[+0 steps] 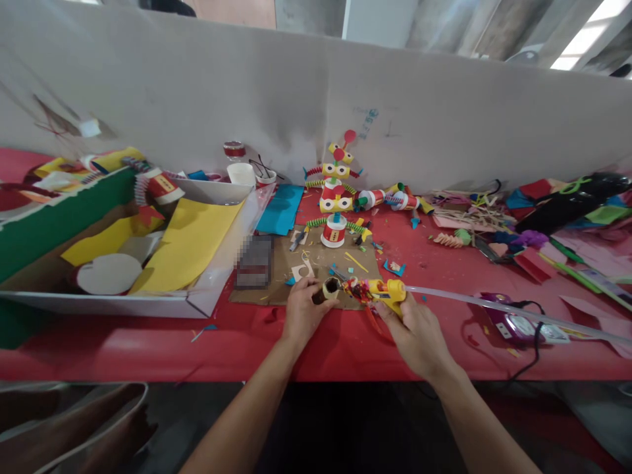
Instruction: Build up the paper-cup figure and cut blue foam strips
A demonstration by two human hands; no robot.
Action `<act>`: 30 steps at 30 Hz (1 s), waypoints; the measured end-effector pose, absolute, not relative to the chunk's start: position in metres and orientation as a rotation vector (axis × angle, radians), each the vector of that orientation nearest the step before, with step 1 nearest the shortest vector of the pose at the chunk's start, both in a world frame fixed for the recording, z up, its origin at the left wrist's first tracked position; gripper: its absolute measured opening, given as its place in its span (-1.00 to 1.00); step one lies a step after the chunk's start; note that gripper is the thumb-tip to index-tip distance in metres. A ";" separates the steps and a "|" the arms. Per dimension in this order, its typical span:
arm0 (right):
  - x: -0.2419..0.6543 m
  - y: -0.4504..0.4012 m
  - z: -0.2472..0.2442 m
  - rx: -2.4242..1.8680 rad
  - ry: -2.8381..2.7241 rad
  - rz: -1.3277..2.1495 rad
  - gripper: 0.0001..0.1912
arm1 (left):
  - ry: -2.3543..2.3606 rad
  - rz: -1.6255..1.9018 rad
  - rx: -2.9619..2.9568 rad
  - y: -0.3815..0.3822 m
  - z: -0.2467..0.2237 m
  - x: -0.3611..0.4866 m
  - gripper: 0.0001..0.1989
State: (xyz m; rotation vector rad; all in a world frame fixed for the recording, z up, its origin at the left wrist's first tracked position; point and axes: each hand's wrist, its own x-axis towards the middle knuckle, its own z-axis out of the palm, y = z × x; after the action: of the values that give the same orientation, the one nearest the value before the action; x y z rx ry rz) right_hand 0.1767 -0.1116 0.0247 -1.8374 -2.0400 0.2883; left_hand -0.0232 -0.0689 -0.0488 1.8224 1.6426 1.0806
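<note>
My left hand (302, 309) holds a small brown cardboard tube (330, 288) on its side over the cardboard mat (276, 266). My right hand (417, 332) grips a yellow glue gun (382, 291), its nozzle pointed left at the tube's open end. A long clear glue stick (494, 307) juts from the back of the gun to the right. Behind the mat stands a paper-cup robot figure (336, 191) in yellow, red and white, with spring-like paper arms.
A white box (197, 303) with yellow paper, green card and a white disc sits at the left. Blue paper (282, 207), a white cup (241, 174), paper scraps and strips lie on the red table (148, 349). A purple device (516, 326) with black cord lies right.
</note>
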 end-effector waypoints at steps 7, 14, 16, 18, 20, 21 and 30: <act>0.173 -0.114 0.027 -1.811 -2.095 0.272 -0.67 | 1.635 1.089 1.816 -0.068 -0.051 -0.023 -0.80; 0.173 -0.110 0.032 -1.834 -2.086 0.277 -0.68 | 1.648 1.107 1.808 -0.068 -0.052 -0.023 -0.82; 0.173 -0.110 0.032 -1.837 -2.101 0.271 -0.67 | 1.646 1.114 1.812 -0.068 -0.052 -0.023 -0.81; 0.174 -0.110 0.032 -1.848 -2.123 0.260 -0.66 | 1.642 1.112 1.814 -0.068 -0.052 -0.023 -0.81; 0.174 -0.110 0.032 -1.858 -2.134 0.248 -0.65 | 1.641 1.099 1.811 -0.068 -0.051 -0.023 -0.82; 0.174 -0.110 0.031 -1.862 -2.133 0.239 -0.65 | 1.640 1.093 1.808 -0.068 -0.051 -0.023 -0.83; 0.177 -0.107 0.033 -1.877 -2.136 0.201 -0.65 | 1.656 1.096 1.833 -0.068 -0.050 -0.023 -0.84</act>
State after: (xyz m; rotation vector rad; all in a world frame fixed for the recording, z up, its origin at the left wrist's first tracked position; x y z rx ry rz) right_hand 0.1769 -0.1072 0.0328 -1.8771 -2.1363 0.2015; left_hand -0.0235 -0.0681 -0.0504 1.8330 1.6556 1.0956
